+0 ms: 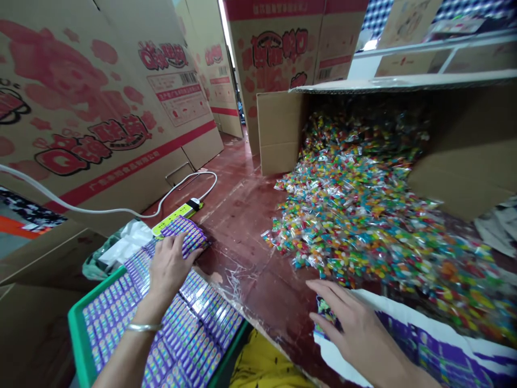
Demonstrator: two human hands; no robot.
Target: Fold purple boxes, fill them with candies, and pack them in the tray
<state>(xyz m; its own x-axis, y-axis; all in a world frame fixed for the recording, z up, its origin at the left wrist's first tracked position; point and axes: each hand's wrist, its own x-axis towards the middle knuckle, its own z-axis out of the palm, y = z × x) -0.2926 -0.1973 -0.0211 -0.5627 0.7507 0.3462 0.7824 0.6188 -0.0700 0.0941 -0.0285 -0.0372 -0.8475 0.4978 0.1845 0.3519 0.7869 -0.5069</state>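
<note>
My left hand [169,267] grips a purple patterned block of small packs [188,234] at the far end of a green tray [76,328], thumb on its right edge and fingers over its left side. Rows of similar purple packs [188,318] fill the tray. My right hand [349,320] lies low over the table with fingers stretched forward, above a white and purple printed sheet [424,345]. A small dark, colourful printed piece [326,310] shows beneath its fingers; whether the hand holds it is unclear. A heap of clear candy packets [355,210] lies just beyond.
An open cardboard carton [278,132] on its side spills the candy packets onto the red-brown table [242,210]. Large printed cartons [100,97] stand along the left and back. A yellow-green power strip [173,215] with a white cable [133,213] lies beyond the tray.
</note>
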